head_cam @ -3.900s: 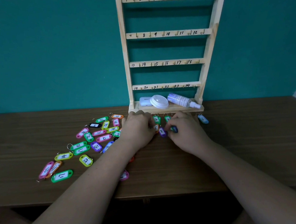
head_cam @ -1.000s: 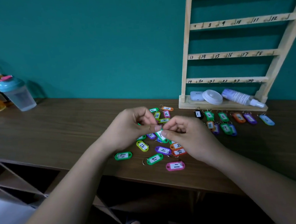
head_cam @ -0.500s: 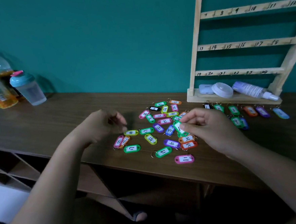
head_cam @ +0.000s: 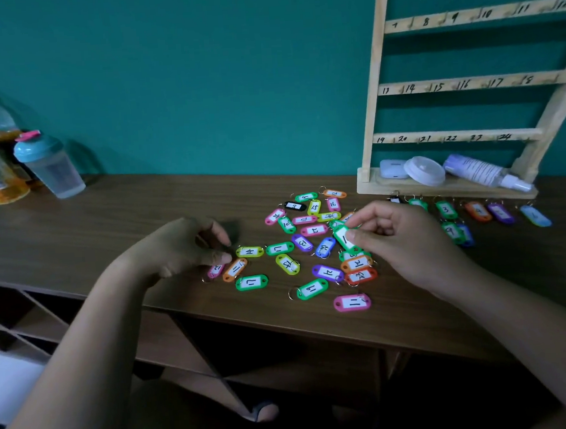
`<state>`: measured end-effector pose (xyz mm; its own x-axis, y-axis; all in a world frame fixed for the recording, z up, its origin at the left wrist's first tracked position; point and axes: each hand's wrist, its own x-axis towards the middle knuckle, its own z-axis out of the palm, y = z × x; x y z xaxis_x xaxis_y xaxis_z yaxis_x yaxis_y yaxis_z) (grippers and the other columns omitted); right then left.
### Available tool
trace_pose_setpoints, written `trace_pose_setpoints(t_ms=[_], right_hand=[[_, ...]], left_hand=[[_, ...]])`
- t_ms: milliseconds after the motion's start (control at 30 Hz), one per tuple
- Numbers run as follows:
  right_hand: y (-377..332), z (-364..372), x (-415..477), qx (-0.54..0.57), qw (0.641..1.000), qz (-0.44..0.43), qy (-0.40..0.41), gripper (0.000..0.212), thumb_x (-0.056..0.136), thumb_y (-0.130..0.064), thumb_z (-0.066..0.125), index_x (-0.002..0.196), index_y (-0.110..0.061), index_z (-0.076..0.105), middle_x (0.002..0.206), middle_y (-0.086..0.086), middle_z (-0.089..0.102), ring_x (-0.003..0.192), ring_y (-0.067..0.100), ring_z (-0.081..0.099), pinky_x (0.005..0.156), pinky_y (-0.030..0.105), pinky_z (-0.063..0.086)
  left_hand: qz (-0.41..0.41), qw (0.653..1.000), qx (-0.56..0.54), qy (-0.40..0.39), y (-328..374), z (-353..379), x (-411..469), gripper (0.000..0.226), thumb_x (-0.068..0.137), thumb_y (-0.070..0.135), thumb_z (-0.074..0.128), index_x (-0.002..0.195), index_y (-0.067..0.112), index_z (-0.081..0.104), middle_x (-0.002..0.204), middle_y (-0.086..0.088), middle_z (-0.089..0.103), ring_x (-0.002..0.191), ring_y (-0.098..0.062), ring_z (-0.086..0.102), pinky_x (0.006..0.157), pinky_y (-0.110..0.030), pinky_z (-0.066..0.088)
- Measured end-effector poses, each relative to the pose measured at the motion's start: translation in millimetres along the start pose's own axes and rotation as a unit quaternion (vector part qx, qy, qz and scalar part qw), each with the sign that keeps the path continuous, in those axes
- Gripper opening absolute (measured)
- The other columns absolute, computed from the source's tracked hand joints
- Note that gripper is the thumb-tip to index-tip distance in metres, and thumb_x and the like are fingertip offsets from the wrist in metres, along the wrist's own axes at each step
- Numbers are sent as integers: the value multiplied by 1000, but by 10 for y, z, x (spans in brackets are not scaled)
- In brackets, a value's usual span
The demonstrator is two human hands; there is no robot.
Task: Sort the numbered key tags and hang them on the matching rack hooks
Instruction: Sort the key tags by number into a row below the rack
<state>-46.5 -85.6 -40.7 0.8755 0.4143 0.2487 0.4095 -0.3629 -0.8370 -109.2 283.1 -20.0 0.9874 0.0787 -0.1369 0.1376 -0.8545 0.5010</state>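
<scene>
Between the hands, on the desk (head_cam: 108, 220), lie loose key tags (head_cam: 287, 264). The right hand (head_cam: 400, 239) pinches a green tag (head_cam: 343, 240); the left hand (head_cam: 177, 248) hangs loosely curled, empty. Sorting seems underway; next, carry it beyond the right hand to the row (head_cam: 477, 210) below the rack (head_cam: 374, 107).

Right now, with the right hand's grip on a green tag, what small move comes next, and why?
Probably carry the green tag rightward to the row of tags laid out before the rack and set it there. The right hand pinches it above the loose pile; the visible hooks are bare, so sorting seems unfinished.
</scene>
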Motion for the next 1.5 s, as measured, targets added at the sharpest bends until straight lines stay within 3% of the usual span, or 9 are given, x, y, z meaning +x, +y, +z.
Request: trace_pose_setpoints(t_ms=[233, 433, 533, 700, 833, 967, 1100, 1267, 1500], right_hand=[[8, -3, 1, -14, 1000, -2, 2, 9, 94, -30, 80, 102, -32, 76, 88, -12, 78, 82, 4, 73, 82, 39, 59], [32, -20, 9, -20, 1000, 3, 15, 9, 95, -31, 79, 102, -33, 76, 89, -13, 78, 84, 5, 73, 85, 45, 60], [52, -35, 25, -20, 1000, 6, 18, 8, 95, -31, 79, 102, -33, 76, 88, -12, 78, 83, 7, 74, 84, 45, 61], [61, -118, 44, -17, 999, 15, 48, 7, 95, -25, 80, 101, -28, 77, 85, -12, 78, 78, 1, 72, 71, 18, 50], [63, -172, 45, -21, 997, 20, 65, 9, 95, -25, 80, 103, -26, 77, 87, -11, 78, 80, 1, 72, 72, 19, 51], [43, -211, 29, -44, 997, 20, 65, 11, 96, -28, 77, 107, -27, 76, 91, -12, 78, 85, -3, 71, 73, 15, 50], [53, -238, 30, -43, 995, 23, 81, 11, 96, -27, 78, 106, -27, 77, 90, -12, 77, 84, -3, 71, 74, 19, 50], [111, -322, 64, -39, 992, 25, 116, 10, 96, -26, 78, 106, -28, 76, 88, -12, 77, 85, -2, 71, 76, 24, 53], [200, -449, 86, -19, 989, 36, 144, 8, 95, -24, 78, 103, -26, 77, 87, -7, 78, 82, 4, 73, 73, 31, 55]], left_hand=[[57, 996, -26, 61, 227, 139, 40, 17, 84, 37, 87, 96, 37, 75, 92, 20, 75, 87, 4, 67, 79, -24, 51], [82, 994, -7, 71, 430, 332, 120, 17, 84, 35, 87, 96, 36, 76, 91, 16, 74, 88, 4, 65, 74, -12, 46], [107, 991, -16, 73, 503, 417, 136, 16, 84, 38, 87, 96, 36, 75, 94, 14, 74, 91, -2, 67, 80, -19, 49], [180, 982, -11, 50, 684, 564, 77, 16, 86, 38, 86, 96, 35, 75, 95, 15, 73, 95, -2, 66, 85, -21, 49], [209, 977, -2, 45, 841, 711, 27, 19, 85, 37, 87, 100, 34, 75, 96, 17, 72, 97, 1, 66, 86, -19, 49], [239, 970, 3, 41, 948, 792, 2, 21, 86, 41, 85, 102, 34, 74, 97, 16, 70, 96, -5, 66, 87, -28, 53], [234, 970, 1, 57, 964, 815, 38, 26, 88, 37, 84, 111, 35, 72, 101, 15, 69, 97, -7, 66, 88, -36, 54], [241, 968, 16, 74, 1001, 841, 133, 43, 93, 39, 78, 133, 37, 61, 122, 16, 62, 114, -2, 59, 100, -28, 49], [236, 969, 36, 63, 1136, 894, 264, 37, 94, 44, 75, 128, 33, 67, 119, 12, 62, 113, -7, 58, 99, -34, 50]])
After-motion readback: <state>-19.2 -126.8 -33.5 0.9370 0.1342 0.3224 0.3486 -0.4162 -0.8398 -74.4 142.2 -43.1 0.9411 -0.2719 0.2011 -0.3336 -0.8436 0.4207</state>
